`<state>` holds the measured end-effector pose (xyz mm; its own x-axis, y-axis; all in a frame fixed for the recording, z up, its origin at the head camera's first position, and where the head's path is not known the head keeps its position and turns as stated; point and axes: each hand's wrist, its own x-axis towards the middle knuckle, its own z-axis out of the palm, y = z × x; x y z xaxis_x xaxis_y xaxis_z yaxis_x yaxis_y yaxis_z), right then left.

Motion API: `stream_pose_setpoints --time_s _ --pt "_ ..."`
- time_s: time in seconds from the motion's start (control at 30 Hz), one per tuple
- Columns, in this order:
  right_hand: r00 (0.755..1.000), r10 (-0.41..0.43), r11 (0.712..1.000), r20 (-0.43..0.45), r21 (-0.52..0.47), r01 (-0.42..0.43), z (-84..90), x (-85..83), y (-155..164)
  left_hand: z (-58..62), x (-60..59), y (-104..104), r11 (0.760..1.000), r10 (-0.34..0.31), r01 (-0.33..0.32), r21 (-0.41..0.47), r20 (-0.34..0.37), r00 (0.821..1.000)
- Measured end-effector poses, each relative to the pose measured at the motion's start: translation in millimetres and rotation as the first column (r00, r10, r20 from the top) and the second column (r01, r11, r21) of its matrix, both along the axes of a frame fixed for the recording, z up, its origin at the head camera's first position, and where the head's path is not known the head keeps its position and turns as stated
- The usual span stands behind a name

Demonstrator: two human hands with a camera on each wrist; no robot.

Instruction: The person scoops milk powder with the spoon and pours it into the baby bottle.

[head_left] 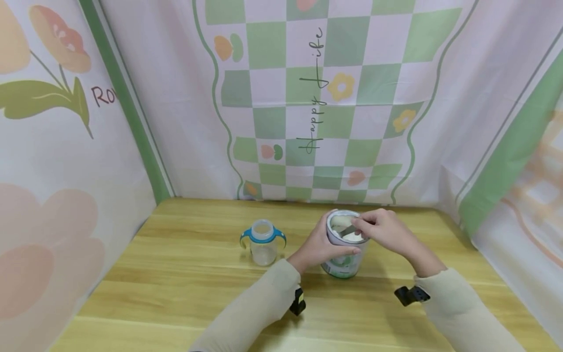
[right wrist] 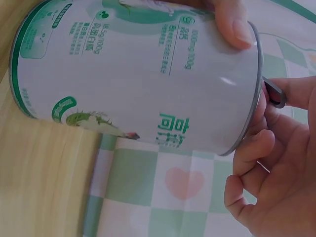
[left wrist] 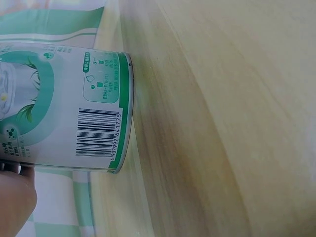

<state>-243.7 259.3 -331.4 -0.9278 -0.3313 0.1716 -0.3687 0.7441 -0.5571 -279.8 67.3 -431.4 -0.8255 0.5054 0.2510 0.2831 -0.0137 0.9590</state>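
An open milk powder can (head_left: 342, 266), white with green print, stands on the wooden table, pale powder (head_left: 354, 237) inside it. My left hand (head_left: 323, 247) grips the can around its upper side; in the right wrist view its thumb (right wrist: 234, 27) lies on the can's wall near the rim. My right hand (head_left: 387, 232) is at the can's mouth and pinches the handle of a grey scoop (head_left: 349, 231) between thumb and fingers. The scoop's far end dips inside the can. In the left wrist view the can (left wrist: 98, 98) shows its barcode and green bottom band.
Left of the can stands a clear baby bottle (head_left: 263, 252) with a blue two-handled collar (head_left: 262, 237) and an open top. The wooden table (head_left: 184, 274) meets a green-and-white checked curtain (head_left: 303, 122) at its back edge. Small black cameras are strapped at both wrists.
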Motion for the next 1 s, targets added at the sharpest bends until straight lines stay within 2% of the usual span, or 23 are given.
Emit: stream_pose_setpoints --time_s 0.13,0.33,0.57,0.7,0.87,1.0 --pt "1.0 -0.021 1.0 -0.015 0.005 0.021 -0.1 1.5 3.6 -0.4 -0.1 0.2 1.0 0.002 -0.002 -0.004 -0.005 1.0" --pt "0.993 -0.044 0.999 -0.108 -0.005 0.044 -4.5 5.4 6.4 0.2 0.7 0.6 1.0 0.01 -0.01 -0.01 -0.007 1.0" --pt "0.961 -0.053 0.999 -0.272 -0.016 0.051 -11.0 9.9 7.3 0.7 1.0 0.5 1.0 0.023 -0.024 -0.011 -0.018 1.0" --pt "0.945 -0.05 0.999 -0.323 -0.024 0.045 -12.8 11.9 8.4 1.1 1.6 0.9 0.999 0.03 -0.03 -0.012 -0.014 0.999" --pt "0.95 -0.08 0.996 -0.301 -0.049 0.068 -16.2 12.6 13.2 1.8 2.7 1.0 0.999 0.034 -0.034 -0.021 -0.003 0.999" --pt "0.972 -0.138 0.987 -0.189 -0.108 0.12 -17.2 12.4 19.0 2.7 3.6 1.4 0.999 0.043 -0.043 -0.031 0.004 0.999"
